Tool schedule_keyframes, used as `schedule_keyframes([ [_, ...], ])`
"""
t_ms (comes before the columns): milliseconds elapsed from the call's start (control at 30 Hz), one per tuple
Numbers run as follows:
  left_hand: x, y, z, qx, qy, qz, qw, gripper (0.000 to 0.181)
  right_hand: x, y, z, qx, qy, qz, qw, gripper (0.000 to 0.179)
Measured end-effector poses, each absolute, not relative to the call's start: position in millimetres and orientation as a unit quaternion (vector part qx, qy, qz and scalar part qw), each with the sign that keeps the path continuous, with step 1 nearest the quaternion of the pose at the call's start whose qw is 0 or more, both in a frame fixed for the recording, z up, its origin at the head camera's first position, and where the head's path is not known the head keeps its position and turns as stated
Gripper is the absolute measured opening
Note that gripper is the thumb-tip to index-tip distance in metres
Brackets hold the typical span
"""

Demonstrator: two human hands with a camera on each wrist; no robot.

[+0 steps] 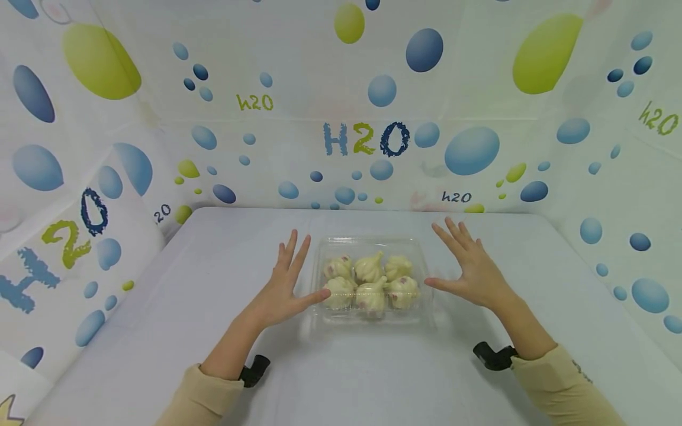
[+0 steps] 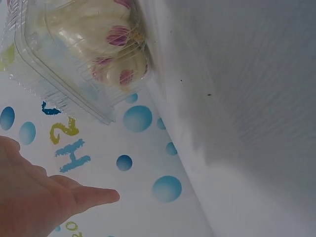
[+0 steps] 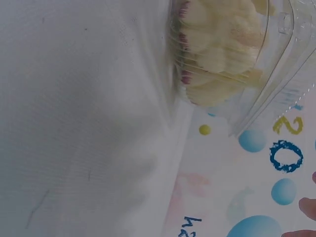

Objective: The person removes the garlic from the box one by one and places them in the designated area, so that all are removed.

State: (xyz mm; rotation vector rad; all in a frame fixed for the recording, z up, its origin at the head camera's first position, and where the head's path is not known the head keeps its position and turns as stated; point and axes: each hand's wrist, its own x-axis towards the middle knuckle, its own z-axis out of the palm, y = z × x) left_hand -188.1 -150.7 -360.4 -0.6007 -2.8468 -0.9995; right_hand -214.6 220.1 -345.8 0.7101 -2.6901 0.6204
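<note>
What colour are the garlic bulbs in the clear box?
The garlic bulbs are creamy white with purple patches, clearest in the left wrist view.

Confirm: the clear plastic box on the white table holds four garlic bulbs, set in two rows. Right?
Not quite: the count is off. The head view shows six garlic bulbs, not four. They do sit in two rows in the clear plastic box on the white table.
</note>
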Motion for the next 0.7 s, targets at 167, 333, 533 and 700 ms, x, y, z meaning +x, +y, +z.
schedule_keyframes([
  [167,-187,-149,-365,-0.193,-0.919,-0.343,0.022,0.099,-214,219,-351,0.240,-0.933,0.242,0.112,0.095],
  [333,-186,-148,-369,-0.189,-0.914,-0.359,0.011,0.099,-212,216,-354,0.233,-0.936,0.246,0.093,0.095],
  [533,-186,-145,-372,-0.201,-0.903,-0.380,0.008,0.098,-211,214,-360,0.233,-0.935,0.255,0.075,0.095],
  [700,-187,-145,-375,-0.205,-0.896,-0.393,0.009,0.098,-210,213,-364,0.241,-0.932,0.263,0.064,0.094],
])
